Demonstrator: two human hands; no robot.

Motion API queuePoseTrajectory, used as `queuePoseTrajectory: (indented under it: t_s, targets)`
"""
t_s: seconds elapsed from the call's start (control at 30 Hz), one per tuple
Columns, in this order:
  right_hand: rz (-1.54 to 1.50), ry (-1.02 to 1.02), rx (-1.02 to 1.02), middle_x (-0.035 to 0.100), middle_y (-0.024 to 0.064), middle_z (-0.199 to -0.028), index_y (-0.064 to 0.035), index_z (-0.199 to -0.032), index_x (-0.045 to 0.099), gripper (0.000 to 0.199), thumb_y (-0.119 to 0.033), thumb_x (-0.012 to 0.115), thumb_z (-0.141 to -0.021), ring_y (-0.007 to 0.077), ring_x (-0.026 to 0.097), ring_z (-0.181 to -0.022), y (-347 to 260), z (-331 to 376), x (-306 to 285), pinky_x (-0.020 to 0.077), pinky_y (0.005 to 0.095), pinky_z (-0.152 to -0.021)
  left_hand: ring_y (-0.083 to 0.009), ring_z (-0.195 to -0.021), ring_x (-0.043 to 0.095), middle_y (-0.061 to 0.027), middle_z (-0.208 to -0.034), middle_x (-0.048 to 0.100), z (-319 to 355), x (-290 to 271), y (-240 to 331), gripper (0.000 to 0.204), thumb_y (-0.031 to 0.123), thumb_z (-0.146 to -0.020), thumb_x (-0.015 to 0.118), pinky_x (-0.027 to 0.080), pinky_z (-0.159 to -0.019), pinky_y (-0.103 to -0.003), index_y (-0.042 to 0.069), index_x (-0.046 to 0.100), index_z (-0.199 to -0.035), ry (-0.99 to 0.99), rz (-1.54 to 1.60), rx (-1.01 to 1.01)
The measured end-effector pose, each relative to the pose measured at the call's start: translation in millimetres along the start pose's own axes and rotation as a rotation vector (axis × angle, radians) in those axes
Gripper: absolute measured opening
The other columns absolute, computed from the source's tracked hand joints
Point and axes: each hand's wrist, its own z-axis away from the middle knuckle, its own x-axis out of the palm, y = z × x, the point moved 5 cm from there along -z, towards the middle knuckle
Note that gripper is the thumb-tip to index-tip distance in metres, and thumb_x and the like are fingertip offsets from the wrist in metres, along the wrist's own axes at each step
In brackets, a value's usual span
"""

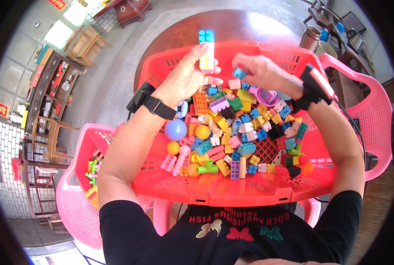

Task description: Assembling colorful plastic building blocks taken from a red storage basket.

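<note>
From my head camera, my left hand [186, 73] pinches a stacked block column [206, 51] upright above the red basket [232, 190]; my right hand [263, 73] nips a small blue brick [239, 73] beside it. Both look light, stiff, smooth plastic, studded on top, best gripped by the flat sides.

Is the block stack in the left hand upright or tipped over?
Upright. The left hand holds the stack on end, blue block on top, above the red basket.
</note>
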Motion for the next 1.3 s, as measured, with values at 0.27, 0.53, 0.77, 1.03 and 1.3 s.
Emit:
queuePoseTrajectory:
  t_s: [0.27, 0.53, 0.77, 1.03, 1.3]
  targets:
    - [-0.708, 0.261, 0.003, 0.049, -0.0067, -0.069, -0.0093, -0.086, 0.051, 0.013, -0.01, 0.064, -0.083, 0.0048, 0.047, -0.066, 0.8, -4.4, -55.5, 0.0391, 0.0227, -0.06, -0.0283, -0.095, 0.061, -0.0173, -0.106, 0.061, 1.0, 9.6, -3.2, 0.046, 0.041, -0.088, 0.06, 0.052, -0.08, -0.048, 0.006, 0.053, -0.117, 0.026, -0.104, -0.007]
    - [-1.185, 0.291, -0.083, 0.062, -0.0041, -0.086, -0.0084, -0.111, 0.062, 0.023, -0.015, 0.059, -0.089, 0.0038, 0.053, -0.076, -20.1, -1.8, -57.7, 0.043, 0.0198, -0.069, -0.0227, -0.084, 0.063, -0.0153, -0.099, 0.062, 3.1, 14.8, -18.8, 0.053, 0.051, -0.089, 0.054, 0.055, -0.066, -0.04, 0.006, 0.052, -0.116, -0.042, -0.125, -0.218]
    - [-1.163, 0.257, -0.014, 0.064, -0.0032, -0.089, -0.0078, -0.114, 0.062, 0.026, -0.016, 0.058, -0.09, 0.0036, 0.055, -0.079, -15.9, -2.0, -42.1, 0.0427, 0.0191, -0.066, -0.0203, -0.074, 0.064, -0.0133, -0.09, 0.064, 9.7, 36.3, -32.6, 0.063, 0.063, -0.089, 0.042, 0.054, -0.055, -0.032, 0.006, 0.05, -0.116, -0.182, -0.079, -0.304]
    - [-1.074, 0.212, 0.054, 0.062, -0.0044, -0.082, -0.0082, -0.1, 0.063, 0.015, -0.014, 0.058, -0.087, 0.0035, 0.056, -0.073, -9.5, -1.3, -42.9, 0.0422, 0.0192, -0.061, -0.0172, -0.068, 0.063, -0.0112, -0.087, 0.063, 9.7, 31.3, -35.2, 0.07, 0.069, -0.087, 0.036, 0.053, -0.051, -0.029, 0.007, 0.051, -0.114, -0.215, -0.049, -0.397]
    - [-0.955, 0.105, 0.011, 0.057, -0.0013, -0.102, -0.0097, -0.121, 0.056, 0.041, -0.004, 0.053, -0.081, 0.0056, 0.054, -0.08, -20.3, -1.6, -43.2, 0.0443, 0.0207, -0.07, -0.0244, -0.08, 0.064, -0.0191, -0.119, 0.057, 10.1, 21.1, -32.9, 0.079, 0.071, -0.088, 0.026, 0.052, -0.061, -0.033, 0.008, 0.042, -0.133, -0.338, -0.046, -0.48]
